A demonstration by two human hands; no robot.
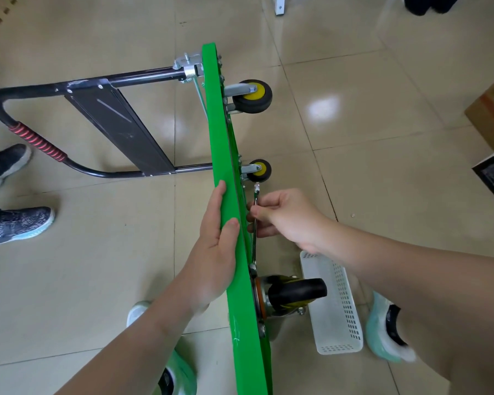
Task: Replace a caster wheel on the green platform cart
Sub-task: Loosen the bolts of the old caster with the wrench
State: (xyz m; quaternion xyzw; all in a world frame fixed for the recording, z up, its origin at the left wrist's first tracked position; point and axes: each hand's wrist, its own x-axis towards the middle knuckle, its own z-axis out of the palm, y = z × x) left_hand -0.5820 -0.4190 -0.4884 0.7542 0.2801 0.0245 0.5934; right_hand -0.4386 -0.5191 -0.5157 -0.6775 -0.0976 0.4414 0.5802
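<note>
Beige tile floor, glossy. Green cart deck stands on its long edge, underside facing right; black handle sticks out to the left, low over tiles. White mesh basket on floor just right of deck, by your feet. Your L hand: flat, fingers straight, pressed on deck's top face, thumb over the edge. Your R hand: fingers curled round wrench shaft, beside underside. Nearest caster bolted on; wrench's lower end at its mount plate.
</note>
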